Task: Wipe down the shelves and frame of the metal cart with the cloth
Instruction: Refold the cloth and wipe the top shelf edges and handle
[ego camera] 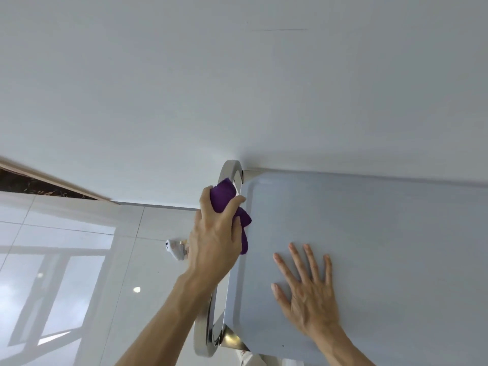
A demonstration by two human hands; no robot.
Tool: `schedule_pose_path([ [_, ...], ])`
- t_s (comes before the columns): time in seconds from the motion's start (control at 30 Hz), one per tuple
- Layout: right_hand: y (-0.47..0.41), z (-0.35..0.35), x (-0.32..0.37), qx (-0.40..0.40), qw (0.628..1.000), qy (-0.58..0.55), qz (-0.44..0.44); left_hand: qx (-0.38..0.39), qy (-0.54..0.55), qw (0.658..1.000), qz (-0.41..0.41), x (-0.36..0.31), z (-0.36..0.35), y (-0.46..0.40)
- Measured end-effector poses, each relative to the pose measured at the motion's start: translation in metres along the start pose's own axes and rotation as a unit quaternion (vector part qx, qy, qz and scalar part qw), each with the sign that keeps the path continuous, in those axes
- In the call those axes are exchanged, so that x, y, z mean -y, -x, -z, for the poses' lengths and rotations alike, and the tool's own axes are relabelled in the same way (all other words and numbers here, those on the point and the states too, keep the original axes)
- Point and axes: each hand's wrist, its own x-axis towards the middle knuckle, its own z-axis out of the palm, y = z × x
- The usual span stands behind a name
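Observation:
The metal cart's top shelf (369,233) is a pale grey tray filling the right half of the view, pushed against a white wall. A chrome tube handle (232,167) curves along the shelf's left end. My left hand (214,239) grips a purple cloth (224,196), bunched around the handle near its far bend, with a loose end hanging down over the shelf's rim. My right hand (309,289) lies flat on the shelf, fingers spread and straight.
A white wall (237,88) stands directly behind the cart. Glossy white floor tiles (79,260) lie to the left, reflecting a window. A small white object (175,249) lies on the floor beside the cart. A wooden-edged dark strip (31,184) runs at far left.

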Motion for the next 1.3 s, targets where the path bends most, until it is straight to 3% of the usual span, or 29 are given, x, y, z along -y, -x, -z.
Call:
schedule_pose_path([
  [0.27, 0.000, 0.001, 0.000, 0.007, 1.000, 0.005, 0.005, -0.026, 0.025, 0.999, 0.025, 0.006, 0.000, 0.096],
  [0.47, 0.000, 0.001, 0.001, 0.006, 1.000, 0.017, -0.001, -0.060, 0.111, 0.991, 0.034, 0.019, -0.017, 0.145],
  [0.9, 0.001, -0.011, 0.007, -0.069, 0.996, 0.057, -0.018, -0.246, 0.156, 0.950, -0.111, 0.065, -0.084, 0.197],
  [1.3, 0.002, -0.016, 0.006, -0.082, 0.996, 0.023, -0.009, -0.396, 0.164, 0.897, -0.112, 0.075, -0.134, 0.203],
])
